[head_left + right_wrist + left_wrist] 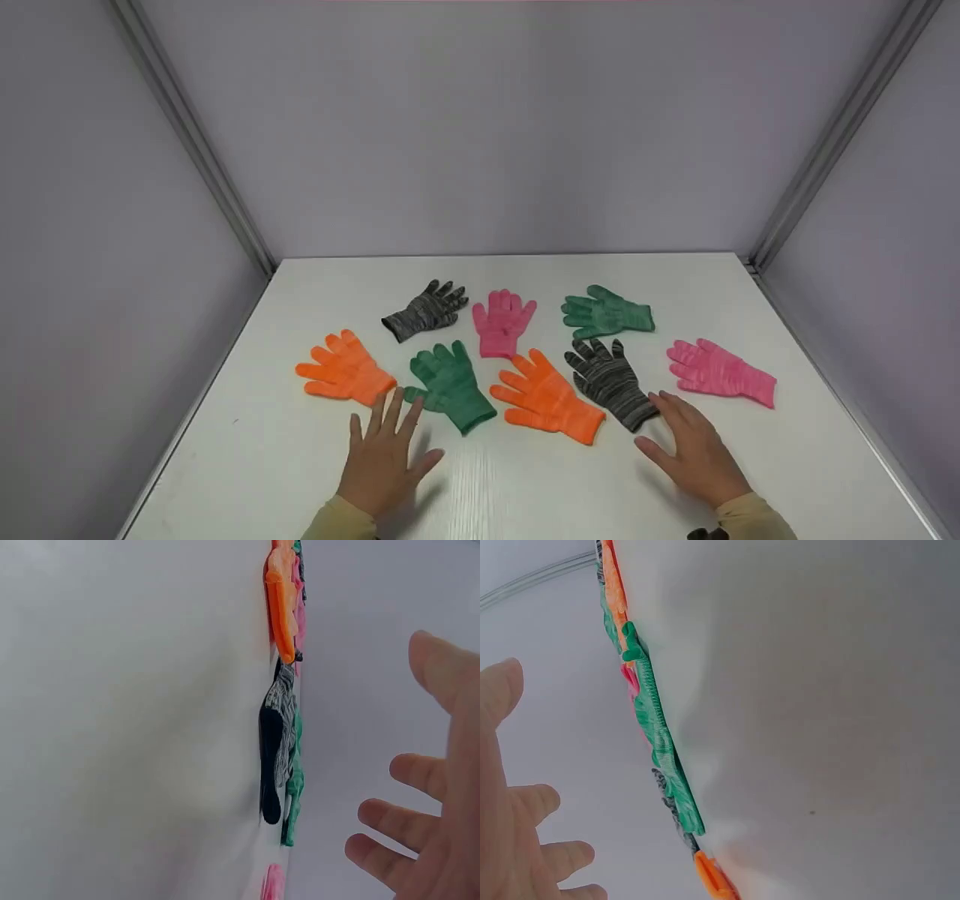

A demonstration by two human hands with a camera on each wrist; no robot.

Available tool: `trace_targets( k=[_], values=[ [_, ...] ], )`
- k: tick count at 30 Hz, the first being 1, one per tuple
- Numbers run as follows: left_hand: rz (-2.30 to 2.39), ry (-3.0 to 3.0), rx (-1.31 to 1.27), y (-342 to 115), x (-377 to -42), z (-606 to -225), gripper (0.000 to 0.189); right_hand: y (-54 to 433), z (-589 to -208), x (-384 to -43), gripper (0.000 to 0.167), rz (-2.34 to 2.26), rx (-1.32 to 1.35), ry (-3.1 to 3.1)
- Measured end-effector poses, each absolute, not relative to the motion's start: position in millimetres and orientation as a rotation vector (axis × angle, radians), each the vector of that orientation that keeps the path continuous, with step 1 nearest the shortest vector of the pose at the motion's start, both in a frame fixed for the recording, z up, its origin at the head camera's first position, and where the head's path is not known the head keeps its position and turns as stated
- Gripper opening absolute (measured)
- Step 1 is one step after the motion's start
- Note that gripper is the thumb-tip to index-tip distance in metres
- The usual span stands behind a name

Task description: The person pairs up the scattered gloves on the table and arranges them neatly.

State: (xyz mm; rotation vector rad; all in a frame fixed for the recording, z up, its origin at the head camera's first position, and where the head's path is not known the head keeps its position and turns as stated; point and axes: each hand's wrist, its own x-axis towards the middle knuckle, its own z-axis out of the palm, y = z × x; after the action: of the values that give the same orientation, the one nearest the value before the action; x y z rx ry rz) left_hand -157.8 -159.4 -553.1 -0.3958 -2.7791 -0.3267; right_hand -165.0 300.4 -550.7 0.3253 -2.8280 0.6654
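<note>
My left hand (381, 461), fingers spread and straight, hovers in front of the left orange glove (349, 367) and the near green glove (451, 388). My right hand (697, 454) holds nothing; its fingers extend toward the cuff of the near black-and-grey glove (613, 382). Between the hands lies a second orange glove (550, 397). Both wrist views show a gap between the hands and the tabletop. Farther back are another black-and-grey glove (426, 311), a pink glove (502, 322) and another green glove (607, 311). A second pink glove (720, 371) lies at the right.
The gloves lie flat and apart or nearly touching on a white table (247, 465). A grey back wall (495, 127) and side walls (97, 262) with metal corner posts (199, 142) enclose the table on three sides.
</note>
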Motion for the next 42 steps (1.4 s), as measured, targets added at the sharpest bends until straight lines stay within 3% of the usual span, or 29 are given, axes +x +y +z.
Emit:
trace_targets(
  k=[18,25,34,42],
  values=[
    [-0.315,-2.844,-0.488,-131.5,-189.3,-550.2,0.076,212.2,-543.4,-200.5,0.058,0.715,0.623,-2.856],
    [-0.271,-2.916,-0.403,-129.0,-208.2,-553.7,0.074,162.6,-549.3,-216.8,0.05,0.81,0.726,-2.914],
    [-0.2,-3.063,-0.277,-139.0,-221.1,-566.2,0.078,107.8,-558.3,-235.2,0.039,0.847,0.591,-2.959],
    [-0.284,-3.102,-0.316,-137.1,-221.1,-566.1,0.075,80.2,-559.6,-244.7,0.037,0.844,0.425,-3.051]
  ],
)
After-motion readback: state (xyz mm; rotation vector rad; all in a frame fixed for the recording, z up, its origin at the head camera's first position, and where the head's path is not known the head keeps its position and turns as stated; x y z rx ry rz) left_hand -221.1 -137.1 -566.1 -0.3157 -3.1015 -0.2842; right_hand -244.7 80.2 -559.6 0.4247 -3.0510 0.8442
